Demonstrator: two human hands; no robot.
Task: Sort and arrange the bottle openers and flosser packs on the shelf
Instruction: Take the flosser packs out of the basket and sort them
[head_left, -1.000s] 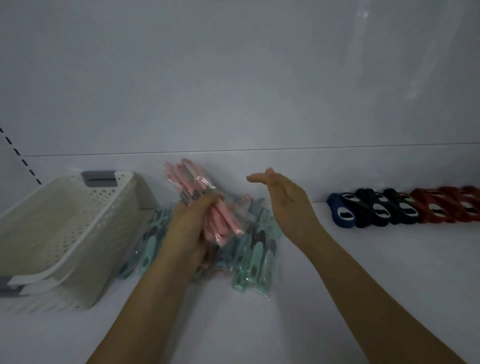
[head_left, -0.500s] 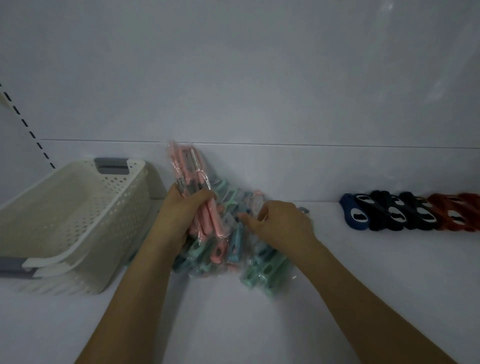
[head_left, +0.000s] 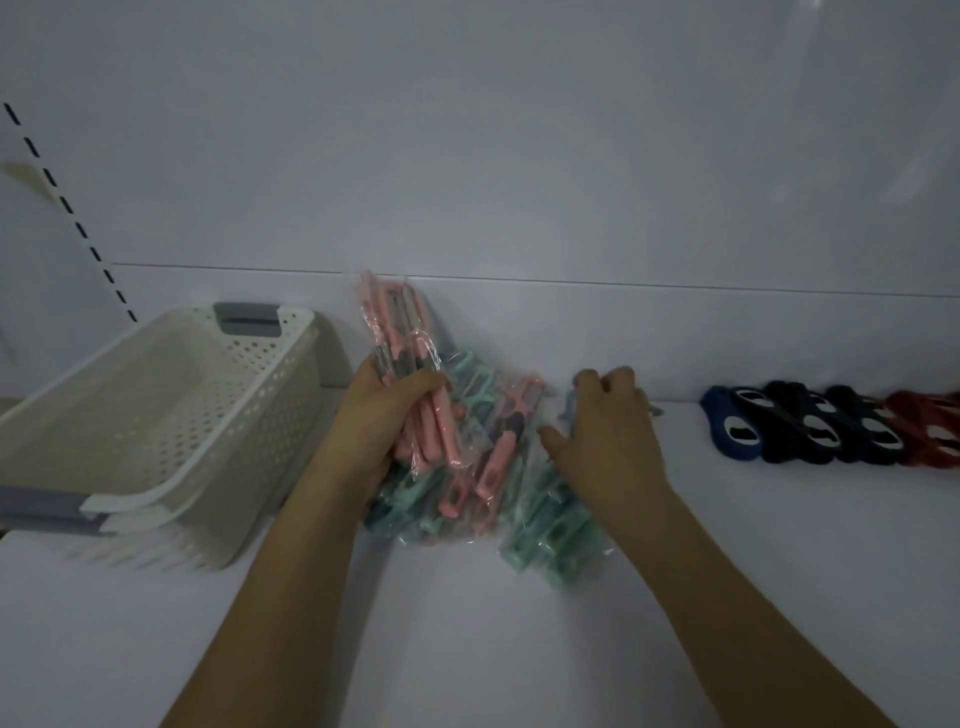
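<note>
Left hand grips a bundle of pink flosser packs, held upright off the shelf, prob. to keep that colour apart from the rest. Right hand lies palm-down w/ curled fingers on the mint packs in the loose pile; whether it pinches one can't be told. Bottle openers sit already lined up at right along the back wall, blue to dark to red, well apart from the pile. White basket stands just left of the packs.

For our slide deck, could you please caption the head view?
Left hand grips pink flosser packs; right hand rests on green packs beside lined-up bottle openers.
</note>
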